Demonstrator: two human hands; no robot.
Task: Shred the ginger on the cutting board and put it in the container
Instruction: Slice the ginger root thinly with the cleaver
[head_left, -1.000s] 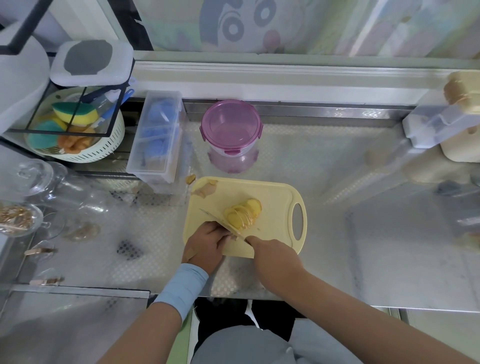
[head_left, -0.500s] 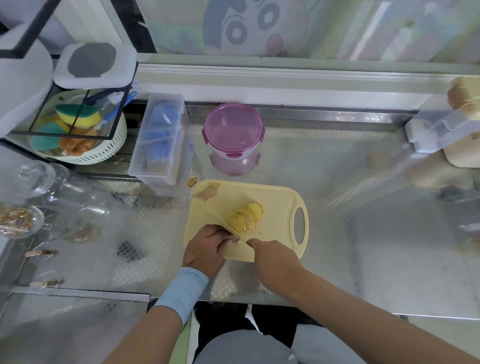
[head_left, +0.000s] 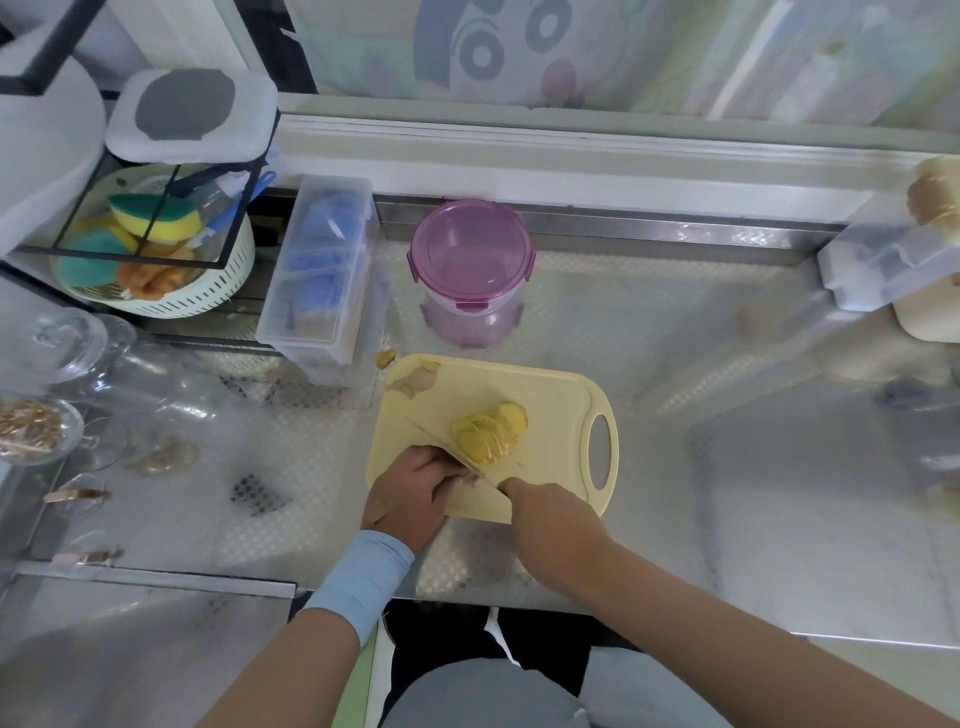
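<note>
A fan of yellow ginger slices lies in the middle of the pale yellow cutting board. My right hand grips the handle of a knife, whose blade runs diagonally along the near-left side of the slices. My left hand, fingers curled, holds the uncut end of the ginger just left of the blade; that piece is mostly hidden under the fingers. Ginger peel scraps sit at the board's far left corner. A round container with a pink lid stands behind the board.
A clear plastic box with blue contents stands left of the container. A white basket of sponges sits under a black wire rack at far left. Glass jars lie at the left edge. A small ginger bit lies off the board.
The knife blade has shifted slightly along the ginger and both hands stay at the board's near edge; the view has drifted a little.
</note>
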